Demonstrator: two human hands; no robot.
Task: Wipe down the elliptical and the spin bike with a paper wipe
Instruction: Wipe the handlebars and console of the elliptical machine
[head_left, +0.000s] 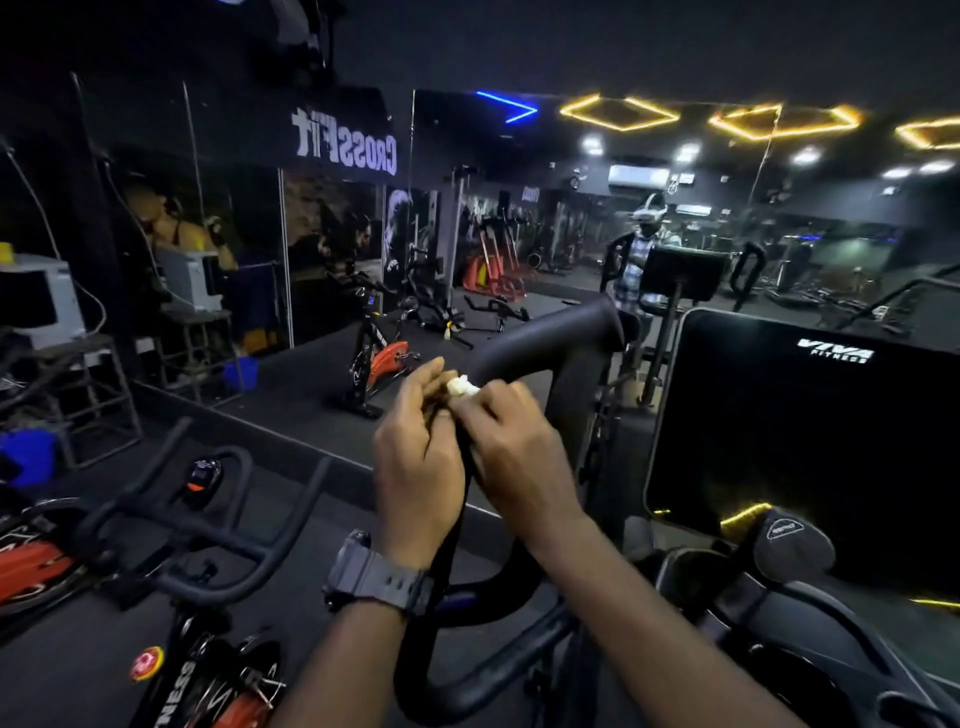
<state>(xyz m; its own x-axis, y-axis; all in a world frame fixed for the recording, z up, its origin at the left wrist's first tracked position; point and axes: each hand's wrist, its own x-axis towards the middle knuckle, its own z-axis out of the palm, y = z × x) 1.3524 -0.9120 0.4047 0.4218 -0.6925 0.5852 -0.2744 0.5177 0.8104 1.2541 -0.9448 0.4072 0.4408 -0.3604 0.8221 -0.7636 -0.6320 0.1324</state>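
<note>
A small crumpled white paper wipe shows between my two hands, just in front of the elliptical's black curved handle. My left hand, with a dark watch on its wrist, has its fingers curled around the wipe from the left. My right hand pinches the wipe from the right. Both hands sit over the handle's lower stem. The elliptical's dark console marked VIVA FITNESS stands at the right. The spin bike's black handlebars and orange flywheel are at the lower left.
A mirror wall runs ahead and reflects the gym, another orange bike and a person. A metal stand with a white box stands at the left, with blue buckets beside it. The floor is dark.
</note>
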